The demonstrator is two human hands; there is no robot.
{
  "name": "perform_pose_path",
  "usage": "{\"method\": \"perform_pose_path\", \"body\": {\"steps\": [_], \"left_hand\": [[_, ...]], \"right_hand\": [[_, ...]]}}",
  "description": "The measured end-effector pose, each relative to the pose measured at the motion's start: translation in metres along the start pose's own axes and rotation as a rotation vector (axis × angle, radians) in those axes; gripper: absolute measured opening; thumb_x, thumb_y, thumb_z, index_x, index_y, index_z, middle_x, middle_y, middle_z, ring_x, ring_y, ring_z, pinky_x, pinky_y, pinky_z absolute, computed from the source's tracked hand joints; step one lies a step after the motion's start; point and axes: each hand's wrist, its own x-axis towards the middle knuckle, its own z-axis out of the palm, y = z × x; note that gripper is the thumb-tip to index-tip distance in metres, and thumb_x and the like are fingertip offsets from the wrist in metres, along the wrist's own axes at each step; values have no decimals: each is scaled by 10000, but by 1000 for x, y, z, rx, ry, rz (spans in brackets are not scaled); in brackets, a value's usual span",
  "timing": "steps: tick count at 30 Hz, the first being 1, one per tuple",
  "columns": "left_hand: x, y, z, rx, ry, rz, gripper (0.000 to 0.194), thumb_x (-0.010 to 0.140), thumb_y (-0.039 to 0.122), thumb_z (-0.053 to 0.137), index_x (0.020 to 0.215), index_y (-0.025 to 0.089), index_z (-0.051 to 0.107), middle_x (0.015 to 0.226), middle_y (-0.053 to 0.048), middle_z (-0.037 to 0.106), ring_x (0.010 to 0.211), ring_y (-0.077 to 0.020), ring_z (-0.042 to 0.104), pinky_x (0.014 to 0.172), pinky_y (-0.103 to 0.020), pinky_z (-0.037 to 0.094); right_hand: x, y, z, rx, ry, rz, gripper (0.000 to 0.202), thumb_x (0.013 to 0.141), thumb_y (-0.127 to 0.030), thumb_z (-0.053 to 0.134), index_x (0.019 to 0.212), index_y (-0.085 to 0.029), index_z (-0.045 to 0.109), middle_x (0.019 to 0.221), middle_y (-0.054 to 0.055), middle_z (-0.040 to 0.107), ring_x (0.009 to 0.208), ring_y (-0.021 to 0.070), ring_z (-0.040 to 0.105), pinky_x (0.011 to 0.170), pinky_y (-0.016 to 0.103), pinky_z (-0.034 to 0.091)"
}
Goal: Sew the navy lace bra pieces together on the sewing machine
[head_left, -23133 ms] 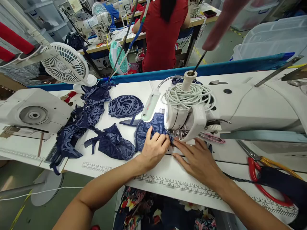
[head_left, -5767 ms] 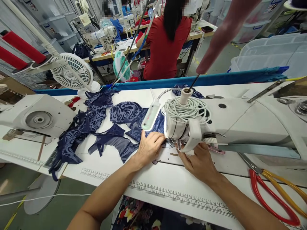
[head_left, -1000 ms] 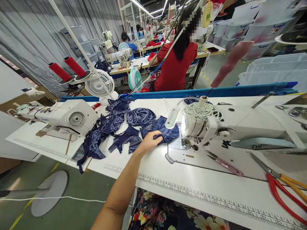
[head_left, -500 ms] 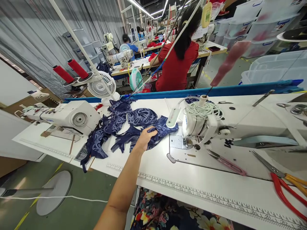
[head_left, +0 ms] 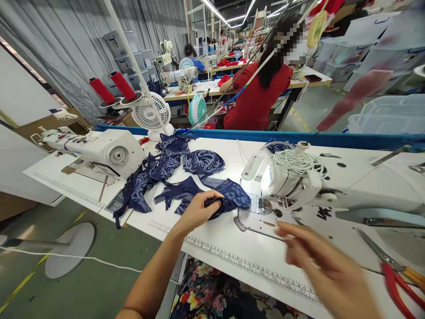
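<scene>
My left hand (head_left: 202, 210) is closed on a navy patterned bra (head_left: 235, 195), its thumb and fingers pinching a gathered dark edge. One cup of the bra reaches right, close to the needle plate of the white sewing machine (head_left: 282, 177). More navy bra pieces (head_left: 162, 166) lie joined in a heap on the left of the table. My right hand (head_left: 318, 261) is over the front of the machine bed, smeared by motion. Its fingers point left, and whether it holds anything cannot be made out. The pink thread snips are hidden now.
Red-handled scissors (head_left: 392, 274) lie at the right. A second sewing machine (head_left: 99, 148), a white fan (head_left: 151, 113) and red thread cones (head_left: 122, 86) stand at the left. A ruler strip (head_left: 239, 261) runs along the front edge. A person in red (head_left: 252, 97) sits ahead.
My right hand has come into view over the machine bed, where the pink snips were showing. My left hand has turned and bunched the bra edge, drawing it lower. The view has shifted slightly.
</scene>
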Motion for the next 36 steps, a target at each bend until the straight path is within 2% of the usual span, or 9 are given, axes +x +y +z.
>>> {"method": "perform_pose_path", "body": {"steps": [3,8,16,20,22,26,29,32,36], "left_hand": [[-13,-4,9,30,-71,-45,173,885,276,545,960,175,664,930,-24,632,877,-163,562,782,-232,415],[-21,-3,20,103,-123,-17,155,866,219,541,953,174,660,926,-25,652,896,-168,584,821,-244,423],[-23,3,34,188,-43,-21,164,882,336,570,870,184,630,839,0,637,785,-147,560,730,-242,414],[-21,-1,36,138,-100,-54,193,910,325,521,900,178,646,857,-11,647,757,-141,540,709,-244,400],[-20,-2,35,107,-123,-77,213,912,344,521,904,175,649,871,-19,649,774,-149,543,721,-247,402],[-17,1,34,67,-141,-86,228,907,359,531,873,164,644,831,-17,626,770,-150,534,723,-246,402],[-16,4,34,52,-169,-81,226,907,349,528,864,159,642,816,-12,613,743,-138,513,686,-237,386],[-15,6,34,66,-184,-77,215,899,335,533,850,157,642,798,-10,609,724,-133,500,663,-234,373],[-15,5,36,98,-187,-37,190,892,308,544,846,157,650,799,-13,624,740,-138,516,694,-239,388]], "right_hand": [[18,-10,44,135,-185,51,399,934,-469,521,1295,-306,566,826,32,669,622,148,605,527,262,509],[35,-18,80,339,-213,131,396,900,-468,563,1238,-262,585,976,53,684,579,126,612,559,289,538],[37,-13,77,420,-169,244,421,794,-530,678,1069,-214,638,843,43,685,568,138,607,571,305,555],[35,-13,71,454,-238,270,362,823,-504,656,1032,-208,649,808,43,694,574,146,615,566,300,545],[35,-14,68,387,-229,202,313,855,-482,626,1014,-216,669,834,52,697,639,160,630,576,292,535],[33,-16,61,142,-102,-109,193,927,-362,545,1005,-252,684,990,74,669,753,161,608,557,267,473],[34,-18,57,27,-85,-293,156,942,-264,513,991,-257,660,962,60,656,792,160,609,633,275,473],[37,-19,54,-67,-122,-392,115,936,-222,502,947,-246,614,901,44,648,815,159,601,725,286,464],[41,-20,54,-155,-175,-379,119,919,-217,457,820,-227,522,772,16,570,707,140,520,630,278,398]]}}
